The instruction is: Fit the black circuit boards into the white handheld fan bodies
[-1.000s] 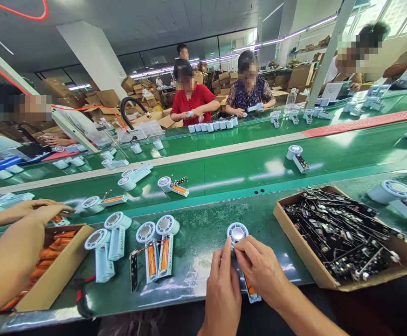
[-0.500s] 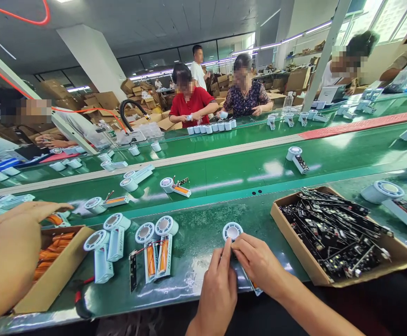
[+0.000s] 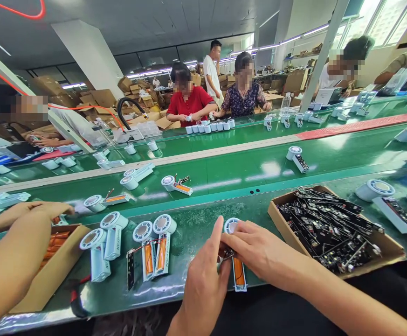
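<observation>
A pale blue handheld fan (image 3: 231, 224) lies on the near edge of the green bench, its handle pointing toward me. In the open handle an orange battery (image 3: 238, 271) shows. My left hand (image 3: 206, 273) is beside the handle, index finger stretched up and thumb closed near a small dark circuit board (image 3: 228, 253). Over the top of the handle, my right hand (image 3: 254, 245) is closed, its fingertips meeting the left fingers at that board. My fingers cover most of the board and part of the fan head.
Right of my hands sits a carton of black circuit boards (image 3: 332, 228). To the left lie two fans with batteries (image 3: 155, 254), a loose board (image 3: 130, 269) and a carton of batteries (image 3: 58, 245). A co-worker's arm (image 3: 17, 252) reaches in at left. Fans (image 3: 177, 184) rest on the conveyor.
The fan handle has turned to point more straight toward me, showing its battery. My left index finger has lifted off the fan head, and a dark board now shows between my hands.
</observation>
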{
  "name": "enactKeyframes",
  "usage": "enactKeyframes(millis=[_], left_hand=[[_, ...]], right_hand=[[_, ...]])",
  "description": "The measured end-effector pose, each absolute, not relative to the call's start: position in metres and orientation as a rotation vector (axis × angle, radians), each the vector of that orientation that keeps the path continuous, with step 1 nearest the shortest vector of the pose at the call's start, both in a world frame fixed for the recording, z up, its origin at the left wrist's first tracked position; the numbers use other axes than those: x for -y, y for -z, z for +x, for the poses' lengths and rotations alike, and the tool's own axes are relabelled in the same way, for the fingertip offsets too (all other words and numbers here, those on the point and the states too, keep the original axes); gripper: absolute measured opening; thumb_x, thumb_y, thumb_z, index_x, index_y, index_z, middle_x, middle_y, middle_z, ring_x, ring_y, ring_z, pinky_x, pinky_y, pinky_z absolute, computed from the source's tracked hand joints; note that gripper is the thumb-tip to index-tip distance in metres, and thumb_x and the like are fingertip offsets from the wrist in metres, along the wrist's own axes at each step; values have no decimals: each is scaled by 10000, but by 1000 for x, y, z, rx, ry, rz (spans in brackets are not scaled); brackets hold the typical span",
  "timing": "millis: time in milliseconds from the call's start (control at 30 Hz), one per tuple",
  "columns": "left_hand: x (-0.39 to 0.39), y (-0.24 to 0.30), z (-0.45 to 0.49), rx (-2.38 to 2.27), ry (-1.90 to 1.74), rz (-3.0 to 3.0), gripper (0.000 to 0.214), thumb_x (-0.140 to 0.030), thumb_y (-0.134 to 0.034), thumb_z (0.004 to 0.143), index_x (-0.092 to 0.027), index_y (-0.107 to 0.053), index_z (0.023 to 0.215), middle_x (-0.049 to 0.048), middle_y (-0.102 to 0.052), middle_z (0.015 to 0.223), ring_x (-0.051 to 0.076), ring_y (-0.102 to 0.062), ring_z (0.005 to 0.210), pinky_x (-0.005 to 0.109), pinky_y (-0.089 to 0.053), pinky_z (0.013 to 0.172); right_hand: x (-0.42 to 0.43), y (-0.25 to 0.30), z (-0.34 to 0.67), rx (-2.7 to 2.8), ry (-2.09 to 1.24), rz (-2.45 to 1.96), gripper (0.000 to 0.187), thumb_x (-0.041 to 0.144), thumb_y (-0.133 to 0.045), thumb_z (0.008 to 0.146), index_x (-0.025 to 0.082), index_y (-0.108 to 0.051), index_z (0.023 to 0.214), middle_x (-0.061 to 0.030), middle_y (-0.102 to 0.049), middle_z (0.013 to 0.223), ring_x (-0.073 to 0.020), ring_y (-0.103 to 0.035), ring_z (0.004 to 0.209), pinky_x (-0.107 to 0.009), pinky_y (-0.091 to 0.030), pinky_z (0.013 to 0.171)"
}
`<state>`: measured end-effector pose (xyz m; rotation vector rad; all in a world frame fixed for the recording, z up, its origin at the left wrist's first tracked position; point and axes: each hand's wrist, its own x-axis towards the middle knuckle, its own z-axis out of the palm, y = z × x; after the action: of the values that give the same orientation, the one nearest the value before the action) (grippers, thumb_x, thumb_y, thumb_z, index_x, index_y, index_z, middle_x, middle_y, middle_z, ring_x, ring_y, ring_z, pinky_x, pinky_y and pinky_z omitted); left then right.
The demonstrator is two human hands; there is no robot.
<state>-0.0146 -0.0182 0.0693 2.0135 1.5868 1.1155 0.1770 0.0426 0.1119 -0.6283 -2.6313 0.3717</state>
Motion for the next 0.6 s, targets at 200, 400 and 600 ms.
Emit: enactKeyframes(millis=[200,400,600], left_hand=[[-21,-55,-18,-1283,-920,1783,722,-205,-731,860,-425,-418,1472,53,-309,1601,118,-642,811,301,-585,731],[-38,-27,-19,-1218,-805,1796,602,-235,-752,850,-395,-536,1388,45,-362,1585,105,-590,732,318,-551,731],[-32,-24,-16,-1241,-832,1703,550,-234,-694,881,-405,-529,1377,25,-304,1602,91,-595,726,309,-545,719]], right_hand=[[-55,-94,184,2310,-567,-904,550,50,-468,931,222,-387,1447,-71,-660,1082,-202,-637,919,-329,-522,807],[-50,-71,204,2006,-916,-1345,106,213,-706,882,212,-607,919,32,-648,783,-130,-619,597,-243,-489,586],[-45,-67,221,2626,-165,-1114,243,416,-723,903,192,-645,851,-23,-627,789,-219,-612,742,-342,-463,669]])
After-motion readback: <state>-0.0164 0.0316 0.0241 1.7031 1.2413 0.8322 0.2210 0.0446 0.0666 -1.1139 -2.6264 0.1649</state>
